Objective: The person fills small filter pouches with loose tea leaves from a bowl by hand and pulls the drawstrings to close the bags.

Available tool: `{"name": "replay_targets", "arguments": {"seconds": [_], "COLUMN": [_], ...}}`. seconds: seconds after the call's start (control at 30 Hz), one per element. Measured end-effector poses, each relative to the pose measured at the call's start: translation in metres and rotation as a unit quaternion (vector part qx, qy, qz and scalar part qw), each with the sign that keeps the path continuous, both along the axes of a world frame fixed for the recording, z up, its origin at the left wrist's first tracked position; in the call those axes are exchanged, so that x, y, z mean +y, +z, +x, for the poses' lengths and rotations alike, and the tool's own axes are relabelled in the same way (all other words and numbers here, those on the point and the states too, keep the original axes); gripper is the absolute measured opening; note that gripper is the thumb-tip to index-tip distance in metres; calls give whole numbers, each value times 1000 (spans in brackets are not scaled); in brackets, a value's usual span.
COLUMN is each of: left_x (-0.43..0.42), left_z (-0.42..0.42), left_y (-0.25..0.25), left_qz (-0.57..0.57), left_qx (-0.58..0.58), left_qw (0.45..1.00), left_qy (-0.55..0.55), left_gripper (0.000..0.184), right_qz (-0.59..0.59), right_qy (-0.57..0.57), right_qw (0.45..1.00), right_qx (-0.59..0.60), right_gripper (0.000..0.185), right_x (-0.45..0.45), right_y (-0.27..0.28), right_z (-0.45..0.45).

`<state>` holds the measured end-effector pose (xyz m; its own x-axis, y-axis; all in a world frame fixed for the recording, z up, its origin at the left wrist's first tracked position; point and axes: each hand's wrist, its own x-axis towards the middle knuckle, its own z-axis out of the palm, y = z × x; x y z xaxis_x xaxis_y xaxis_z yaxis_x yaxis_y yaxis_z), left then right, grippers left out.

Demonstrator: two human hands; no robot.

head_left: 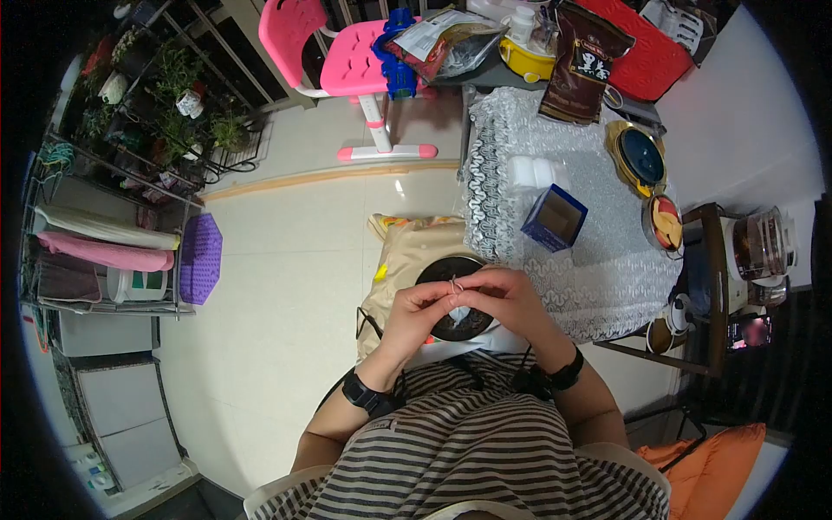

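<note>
Grip: left hand (414, 314) and right hand (501, 299) pinched a thin, looped strand (456, 283), pale crumpled material (460, 315) below, over the round dark bowl (448, 266).

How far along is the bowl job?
Done, apparently: blue box opened. In hand: left hand and right hand working a small pale piece over the bowl. Probably left: finishing that piece; whether the white stack comes next, can't tell.
</note>
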<state>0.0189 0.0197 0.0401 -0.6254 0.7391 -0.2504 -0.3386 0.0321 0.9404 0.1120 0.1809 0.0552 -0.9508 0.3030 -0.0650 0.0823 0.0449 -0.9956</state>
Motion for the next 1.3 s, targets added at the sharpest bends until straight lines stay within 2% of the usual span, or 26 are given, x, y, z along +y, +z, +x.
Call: {"name": "replay_targets", "arguments": {"seconds": [0.23, 0.5, 0.73, 0.8, 0.83, 0.9, 0.97, 1.03, 1.3], "left_x": [1, -6, -6, -7, -6, -5, -5, -3, -5], "left_z": [-2, -5, -4, -4, -4, -3, 0, 2, 0], "left_y": [-4, -3, 3, 5, 6, 8, 9, 14, 9], "left_qz": [41, 64, 103, 104, 104, 103, 115, 113, 98], "left_qx": [-48, -88, -39, -27, 15, 57, 88, 116, 188], "left_qw": [998, 993, 993, 993, 994, 992, 989, 986, 977], "left_qy": [18, 39, 41, 40, 40, 38, 39, 39, 37], "left_gripper": [9, 9, 14, 15, 15, 15, 16, 16, 15], "right_qz": [61, 111, 142, 80, 79, 23, 6, -7, -18], "right_qy": [-38, 65, 115, 133, 132, -3, -40, 17, 58], "right_qw": [997, 989, 976, 984, 984, 1000, 999, 999, 997], "right_qx": [-5, 72, 116, 91, 91, 9, -16, -29, -49], "right_gripper": [10, 5, 9, 6, 6, 7, 12, 13, 14], "right_x": [-5, -1, 5, 9, 8, 5, 0, 1, 4], "right_y": [16, 20, 28, 31, 28, 19, 22, 26, 11], "right_z": [4, 14, 16, 16, 15, 11, 4, 0, -2]}}
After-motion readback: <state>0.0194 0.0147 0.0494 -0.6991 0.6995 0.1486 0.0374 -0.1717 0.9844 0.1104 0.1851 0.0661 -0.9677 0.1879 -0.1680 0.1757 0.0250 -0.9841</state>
